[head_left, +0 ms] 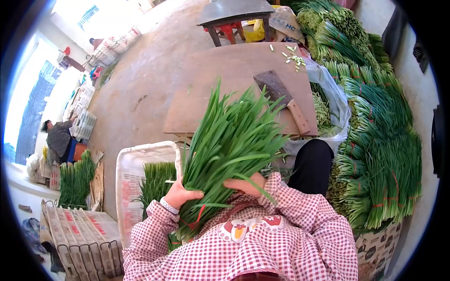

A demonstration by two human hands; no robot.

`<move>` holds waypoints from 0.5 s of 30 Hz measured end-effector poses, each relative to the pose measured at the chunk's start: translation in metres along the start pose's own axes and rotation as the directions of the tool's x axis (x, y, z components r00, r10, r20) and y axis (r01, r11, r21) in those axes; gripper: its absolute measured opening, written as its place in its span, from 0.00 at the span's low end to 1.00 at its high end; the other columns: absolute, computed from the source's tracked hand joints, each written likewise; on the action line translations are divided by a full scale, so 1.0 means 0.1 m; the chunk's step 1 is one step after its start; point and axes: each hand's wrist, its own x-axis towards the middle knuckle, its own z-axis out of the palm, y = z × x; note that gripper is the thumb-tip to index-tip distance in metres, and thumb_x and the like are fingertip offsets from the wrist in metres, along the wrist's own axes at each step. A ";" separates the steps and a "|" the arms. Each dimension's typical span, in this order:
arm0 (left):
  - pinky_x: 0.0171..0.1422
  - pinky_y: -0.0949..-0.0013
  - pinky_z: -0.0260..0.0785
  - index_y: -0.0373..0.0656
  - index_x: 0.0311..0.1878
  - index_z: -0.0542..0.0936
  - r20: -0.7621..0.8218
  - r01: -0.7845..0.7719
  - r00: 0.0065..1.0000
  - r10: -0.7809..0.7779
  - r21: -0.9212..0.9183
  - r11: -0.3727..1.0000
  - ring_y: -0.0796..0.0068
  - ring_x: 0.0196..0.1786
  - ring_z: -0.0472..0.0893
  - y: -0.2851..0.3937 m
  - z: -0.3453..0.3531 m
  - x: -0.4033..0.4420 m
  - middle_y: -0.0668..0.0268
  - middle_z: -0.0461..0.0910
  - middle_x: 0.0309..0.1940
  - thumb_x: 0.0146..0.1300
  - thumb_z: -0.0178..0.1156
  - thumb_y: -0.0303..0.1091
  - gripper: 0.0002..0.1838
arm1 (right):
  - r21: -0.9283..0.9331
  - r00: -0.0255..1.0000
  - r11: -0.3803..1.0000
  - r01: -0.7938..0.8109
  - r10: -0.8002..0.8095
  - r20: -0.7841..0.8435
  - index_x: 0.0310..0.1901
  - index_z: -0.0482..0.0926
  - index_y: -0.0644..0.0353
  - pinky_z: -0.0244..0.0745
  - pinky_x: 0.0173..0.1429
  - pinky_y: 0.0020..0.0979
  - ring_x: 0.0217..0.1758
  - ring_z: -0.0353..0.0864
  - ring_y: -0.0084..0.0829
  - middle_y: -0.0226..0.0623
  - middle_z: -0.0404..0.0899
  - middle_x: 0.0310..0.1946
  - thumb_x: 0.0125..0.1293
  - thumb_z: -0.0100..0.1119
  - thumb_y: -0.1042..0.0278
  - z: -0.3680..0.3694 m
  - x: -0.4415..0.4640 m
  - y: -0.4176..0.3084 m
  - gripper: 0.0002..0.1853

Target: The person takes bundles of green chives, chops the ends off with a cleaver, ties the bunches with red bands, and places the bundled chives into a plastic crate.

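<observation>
A large bunch of long green leaves (229, 136) fans out upward in front of my checked sleeves, with a red band (200, 214) near its lower end. My left hand (180, 195) grips the bunch from the left, its thumb across the leaves. On the right side, my right hand (248, 184) is wrapped round the same bunch, its fingers partly hidden by leaves. Beyond the bunch is a brown board (206, 75), on which a cleaver (276, 89) lies, its wooden handle toward me.
White crate (123, 164) with green bundles stands at the left. Banded green bundles (389, 168) are piled along the right. Cut stem pieces (295, 60) lie on the board's far corner. A person (60, 138) is at the far left near crates. A dark table (234, 11) stands ahead.
</observation>
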 end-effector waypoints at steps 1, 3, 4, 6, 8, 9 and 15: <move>0.66 0.65 0.65 0.36 0.66 0.64 -0.016 -0.033 0.999 0.033 -0.029 0.999 0.69 0.57 0.75 -0.06 0.01 0.01 0.60 0.76 0.56 0.46 0.77 0.30 0.44 | -0.047 0.956 0.958 -0.284 0.278 -0.092 0.53 0.77 0.61 0.78 0.47 0.33 0.51 0.78 0.30 0.37 0.80 0.50 0.60 0.66 0.67 -0.10 -0.07 -0.07 0.19; 0.65 0.65 0.66 0.36 0.64 0.66 -0.030 -0.066 0.997 0.064 -0.063 0.996 0.69 0.56 0.76 -0.15 0.04 0.00 0.60 0.77 0.55 0.48 0.75 0.30 0.40 | 0.017 0.784 0.827 -0.562 0.539 -0.308 0.54 0.75 0.61 0.79 0.35 0.30 0.45 0.80 0.30 0.40 0.80 0.49 0.62 0.63 0.62 -0.24 -0.25 -0.21 0.20; 0.62 0.65 0.68 0.36 0.63 0.68 -0.038 -0.096 0.995 0.095 -0.013 0.995 0.70 0.55 0.77 -0.16 0.07 -0.02 0.61 0.77 0.54 0.51 0.73 0.34 0.36 | 0.100 0.723 0.818 -0.566 0.552 -0.416 0.56 0.74 0.61 0.77 0.29 0.29 0.40 0.81 0.30 0.42 0.80 0.48 0.63 0.61 0.60 -0.31 -0.38 -0.23 0.22; 0.60 0.66 0.70 0.36 0.61 0.70 -0.042 -0.124 0.991 0.125 0.032 0.992 0.72 0.53 0.77 -0.16 0.11 -0.06 0.62 0.78 0.54 0.54 0.72 0.37 0.33 | 0.274 0.715 0.829 -0.487 0.559 -0.420 0.57 0.69 0.63 0.76 0.29 0.27 0.38 0.80 0.29 0.40 0.80 0.43 0.63 0.61 0.61 -0.68 -0.67 -0.12 0.24; 0.61 0.65 0.70 0.37 0.63 0.68 -0.082 -0.052 0.996 0.046 -0.078 0.996 0.70 0.55 0.77 -0.17 0.14 -0.08 0.60 0.76 0.56 0.57 0.69 0.31 0.31 | 0.072 0.656 0.925 -0.372 0.317 -0.685 0.57 0.66 0.63 0.74 0.30 0.23 0.36 0.78 0.25 0.34 0.78 0.37 0.65 0.59 0.62 -0.82 -0.78 -0.55 0.23; 0.59 0.66 0.71 0.37 0.62 0.69 -0.115 -0.056 0.992 0.048 -0.068 0.996 0.71 0.53 0.78 -0.19 0.16 -0.07 0.61 0.77 0.55 0.59 0.67 0.31 0.29 | -0.067 0.620 0.960 -0.273 0.122 -0.775 0.56 0.68 0.63 0.73 0.31 0.22 0.34 0.76 0.22 0.32 0.77 0.36 0.66 0.58 0.63 -0.98 -0.82 -0.65 0.20; 0.57 0.67 0.73 0.38 0.60 0.72 -0.136 -0.107 0.986 0.101 -0.043 0.993 0.73 0.51 0.79 -0.22 0.24 -0.01 0.63 0.79 0.51 0.61 0.66 0.31 0.24 | -0.481 0.876 0.876 -0.027 -0.211 -0.434 0.41 0.79 0.65 0.70 0.33 0.21 0.29 0.73 0.17 0.27 0.76 0.28 0.67 0.57 0.71 -0.87 -0.37 -1.30 0.06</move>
